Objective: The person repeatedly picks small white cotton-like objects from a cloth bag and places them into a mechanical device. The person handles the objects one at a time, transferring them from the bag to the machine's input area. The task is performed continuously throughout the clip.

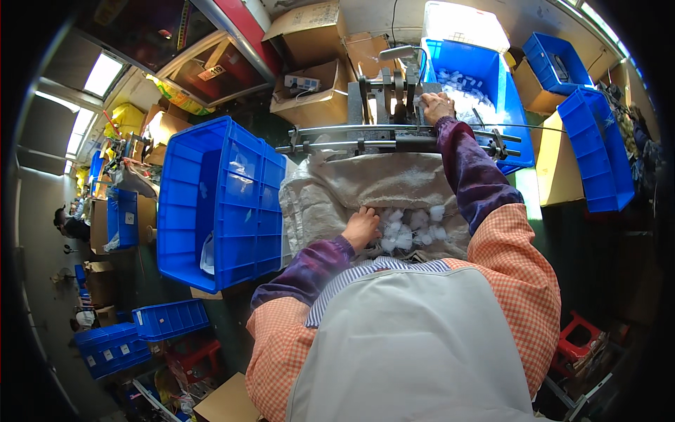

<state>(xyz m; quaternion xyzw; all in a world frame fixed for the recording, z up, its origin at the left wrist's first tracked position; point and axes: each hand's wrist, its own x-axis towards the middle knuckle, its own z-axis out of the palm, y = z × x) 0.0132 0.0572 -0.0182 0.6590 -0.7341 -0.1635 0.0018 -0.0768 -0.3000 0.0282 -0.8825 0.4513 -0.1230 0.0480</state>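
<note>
At the lower left of the frame, white labels (pixel 107 354) are carried by stacked blue crates (pixel 98 341); another is borne by a small blue bin (pixel 124 233) at the far left. At the upper left, a sticker (pixel 211 72) is seen on a cabinet (pixel 228 81), its print too small to be read. Left of centre, a large blue crate (pixel 239 211) is stood beside a beige cloth (pixel 330 184). On this cloth, white pieces (pixel 420 228) are heaped at the centre. At their left edge the left hand (pixel 362 228) is placed, fingers loosely bent; whether anything is held cannot be told. Above, a machine (pixel 383 105) is fronted by metal rods (pixel 334 146), crossed by the right arm (pixel 472 165). At its right side the right hand (pixel 438 106) is placed, fingers curled, any hold hidden. More pieces are contained in a blue tub (pixel 519 116) at the upper right
</note>
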